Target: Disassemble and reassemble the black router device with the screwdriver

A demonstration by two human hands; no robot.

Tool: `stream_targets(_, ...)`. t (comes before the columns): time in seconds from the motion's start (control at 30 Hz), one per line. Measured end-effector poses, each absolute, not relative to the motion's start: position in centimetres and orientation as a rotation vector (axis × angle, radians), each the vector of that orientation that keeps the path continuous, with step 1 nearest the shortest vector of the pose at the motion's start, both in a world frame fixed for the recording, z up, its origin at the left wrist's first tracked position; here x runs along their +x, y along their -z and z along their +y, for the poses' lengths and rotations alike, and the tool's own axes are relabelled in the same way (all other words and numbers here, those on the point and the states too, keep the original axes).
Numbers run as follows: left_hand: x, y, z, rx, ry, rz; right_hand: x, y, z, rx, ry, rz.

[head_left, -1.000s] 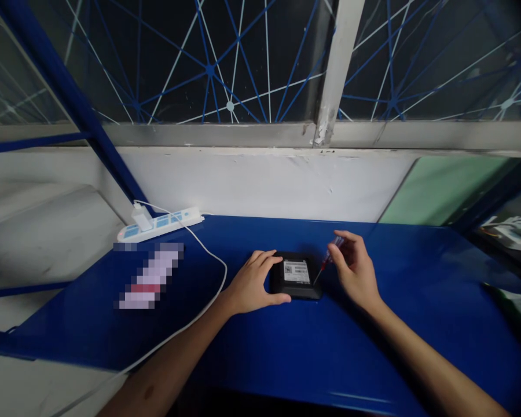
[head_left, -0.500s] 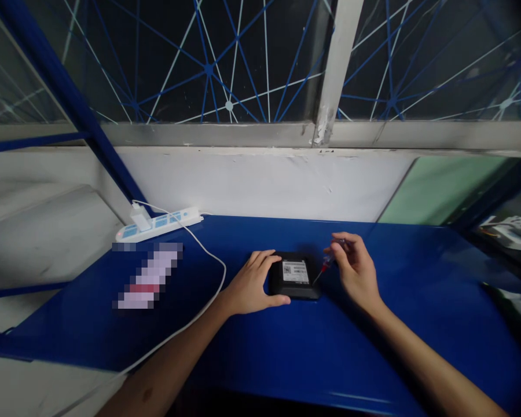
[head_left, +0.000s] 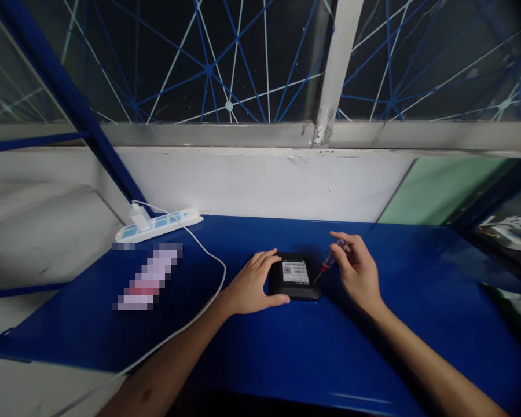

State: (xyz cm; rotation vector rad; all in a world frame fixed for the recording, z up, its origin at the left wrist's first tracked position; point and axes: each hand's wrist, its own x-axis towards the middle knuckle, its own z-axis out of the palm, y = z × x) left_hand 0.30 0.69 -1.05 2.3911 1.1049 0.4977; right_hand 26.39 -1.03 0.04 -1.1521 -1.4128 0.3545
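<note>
A flat black device (head_left: 295, 294) with rounded corners lies on the blue tabletop (head_left: 278, 353), a printed white label (head_left: 295, 271) facing up. My left hand (head_left: 250, 285) grips its left side, thumb along the near edge and fingers over the far edge. In my right hand (head_left: 360, 271) is a screwdriver (head_left: 329, 262) with a clear handle and red collar, pinched between thumb and fingers. One fingertip points away from the handle. The tilted shaft reaches down to the device's right side near the label corner; the very tip is too small to make out.
A white power strip (head_left: 173, 221) with a plugged-in charger (head_left: 139, 217) stands at the back left. Its white cable (head_left: 219, 260) curves forward past my left forearm. A pixelated pinkish item (head_left: 150, 278) lies on the left. Blue frame bars (head_left: 99, 145) border the table.
The fingers of my right hand have shifted on the screwdriver handle, showing more of it. The shaft stays at the same spot. My left hand and the device have hardly moved.
</note>
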Motion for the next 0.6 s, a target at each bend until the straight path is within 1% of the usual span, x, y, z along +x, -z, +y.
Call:
stream_targets(0.23,0.32,0.84,0.62,2.395,-0.5,1.102,26.31,-0.15,-1.54,-1.122,-0.568,-1.336)
stream_targets(0.6,0.34,1.04,0.67,2.405,-0.495,1.125,26.62,0.04,-1.04,-1.124,-0.292,-1.435)
